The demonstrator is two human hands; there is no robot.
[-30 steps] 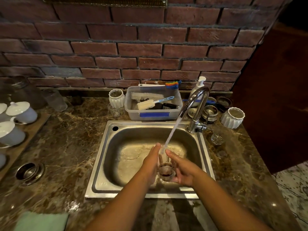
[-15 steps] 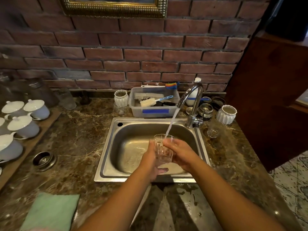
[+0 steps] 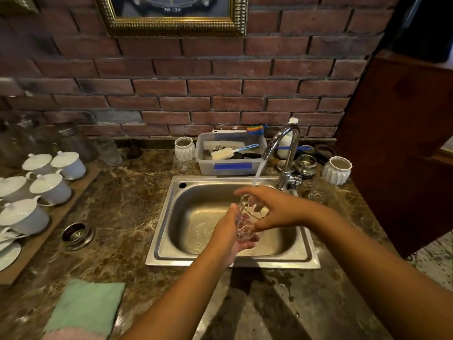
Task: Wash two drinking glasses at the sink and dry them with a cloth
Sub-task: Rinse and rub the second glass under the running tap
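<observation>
Over the steel sink (image 3: pixel 171 217) I hold a clear drinking glass (image 3: pixel 246 222) upright under the tap's running water (image 3: pixel 258 171). My left hand (image 3: pixel 229 235) cups the glass from below and from the left. My right hand (image 3: pixel 272 208) covers its rim and right side, fingers curled over the top. A second clear glass (image 3: pixel 317 192) stands on the counter to the right of the tap (image 3: pixel 286 153). A green cloth (image 3: pixel 85 306) lies flat on the counter at the lower left.
A plastic tub (image 3: pixel 230 165) with brushes sits behind the sink. White lidded cups (image 3: pixel 49 187) stand on a board at the left, with a metal ring (image 3: pixel 77 234) near them. White ribbed jars (image 3: pixel 338 169) flank the sink. A brown panel (image 3: pixel 397 143) rises at the right.
The view has tilted up and pulled back. My right hand moved from the glass's side up over its rim, and the glass stayed under the water stream.
</observation>
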